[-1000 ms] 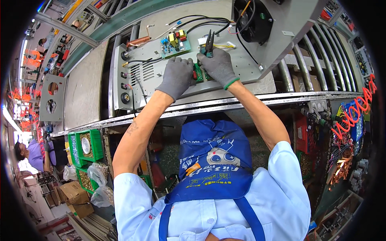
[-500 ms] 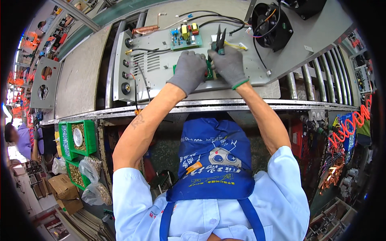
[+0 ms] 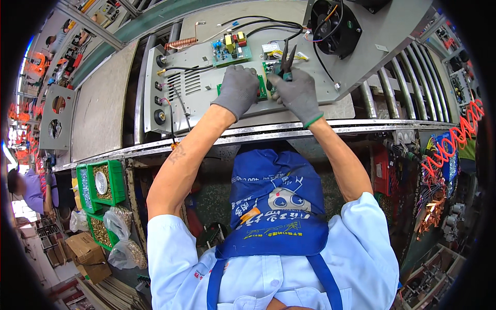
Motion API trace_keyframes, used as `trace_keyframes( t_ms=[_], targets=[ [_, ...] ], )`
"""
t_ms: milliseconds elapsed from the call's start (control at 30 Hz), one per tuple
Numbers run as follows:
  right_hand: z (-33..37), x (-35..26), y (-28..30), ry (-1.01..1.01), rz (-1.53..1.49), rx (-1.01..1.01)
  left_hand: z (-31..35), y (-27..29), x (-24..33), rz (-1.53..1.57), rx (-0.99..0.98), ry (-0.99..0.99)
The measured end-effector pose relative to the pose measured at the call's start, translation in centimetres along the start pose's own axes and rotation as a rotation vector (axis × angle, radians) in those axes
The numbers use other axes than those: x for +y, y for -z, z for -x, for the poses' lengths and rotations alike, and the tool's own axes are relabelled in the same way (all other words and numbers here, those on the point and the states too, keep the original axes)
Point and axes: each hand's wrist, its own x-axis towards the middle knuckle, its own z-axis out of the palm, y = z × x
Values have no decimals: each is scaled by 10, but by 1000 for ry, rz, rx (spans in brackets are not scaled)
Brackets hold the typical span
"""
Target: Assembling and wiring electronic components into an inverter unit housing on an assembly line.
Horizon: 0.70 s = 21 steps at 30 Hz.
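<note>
My left hand (image 3: 238,92), in a grey glove, is closed at a green circuit board (image 3: 262,89) lying on the grey metal chassis (image 3: 206,95); its fingertips are partly hidden. My right hand (image 3: 298,94), gloved alike, is closed round a pair of pliers (image 3: 287,63), whose dark jaws stand apart and point away from me. Just beyond my left hand sits a populated circuit board (image 3: 230,51) with yellow parts. Part of another green board shows beside the pliers. A white component (image 3: 270,49) with yellow wires lies beyond them.
Black fans (image 3: 335,30) are mounted on an upright grey panel at the right. A copper coil (image 3: 181,44) and black cables lie at the far side. Metal rollers (image 3: 385,95) run to the right. Green bins (image 3: 106,181) of small parts stand at lower left.
My right hand has shifted slightly right, and the pliers' jaws have spread. More of the green boards shows between my hands. The whole view has moved a little.
</note>
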Motion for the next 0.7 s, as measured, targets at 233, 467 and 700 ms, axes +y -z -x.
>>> trace_keyframes(
  t_ms=[233,467,700],
  targets=[
    [29,39,20,-56,68,41,-13,-22,-2,90,127,-95],
    [135,98,111,-74,-86,332,-6,-12,5,79,117,-100],
    [271,193,263,-355,-362,1021,0,-2,11,24,148,-71]
  ],
)
